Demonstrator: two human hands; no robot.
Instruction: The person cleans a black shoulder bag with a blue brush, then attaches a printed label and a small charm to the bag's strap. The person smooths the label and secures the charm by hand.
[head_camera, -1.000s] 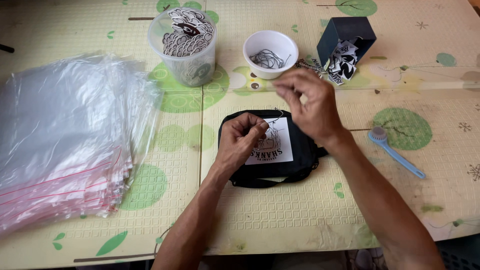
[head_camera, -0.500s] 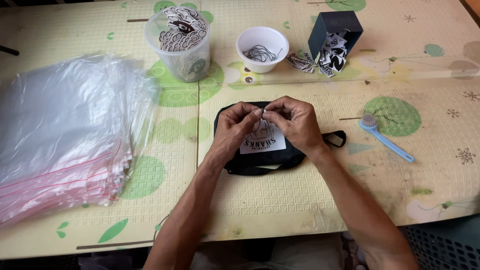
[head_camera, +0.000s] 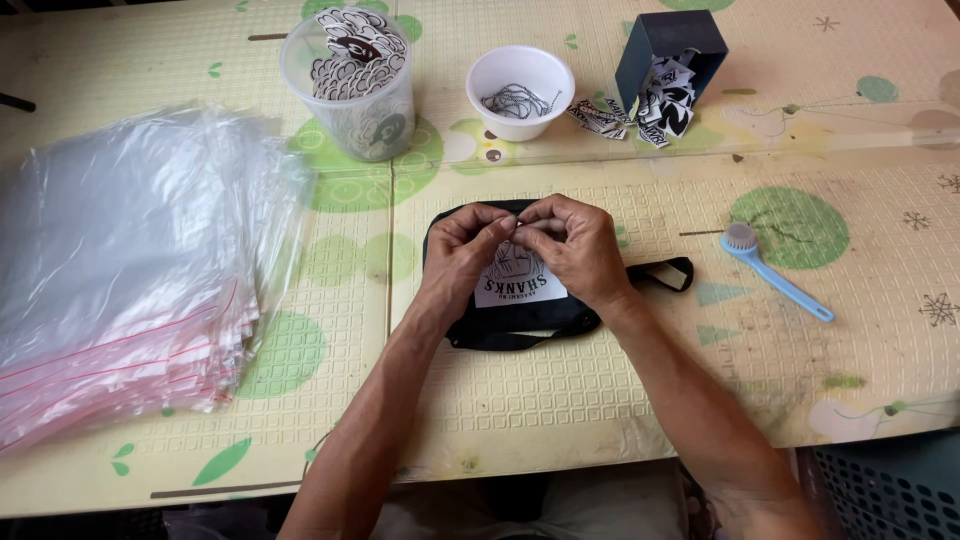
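Both hands are right over the black pouch (head_camera: 520, 315), which lies flat at the middle of the desk (head_camera: 560, 420), on its pale yellow mat with green spots. The left hand (head_camera: 462, 255) and the right hand (head_camera: 575, 245) meet above the pouch's upper edge, fingertips touching fingertips. Each grip is pinched nearly closed, thumb against forefinger, on something thin and small between them; it looks like a bit of fine metal chain, but it is too small to tell for sure. The heels of both hands rest on the pouch, covering the top of its white printed label (head_camera: 515, 285). A black strap (head_camera: 660, 272) of the pouch sticks out to the right past the right wrist.

Off to the left, a thick stack of clear plastic zip bags (head_camera: 120, 270) with red seal lines covers that side of the desk, well apart from the hands. At the far edge stands a clear plastic tub (head_camera: 350, 85) packed with black-and-white printed tags. Beside it, a white bowl (head_camera: 520, 90) holds a tangle of thin metal chains. Further right, a dark box (head_camera: 665, 55) lies tipped over, with black-and-white tags spilling out of its mouth onto the mat. To the right of the pouch, a small blue brush (head_camera: 775, 270) lies at a slant, clear of the strap.
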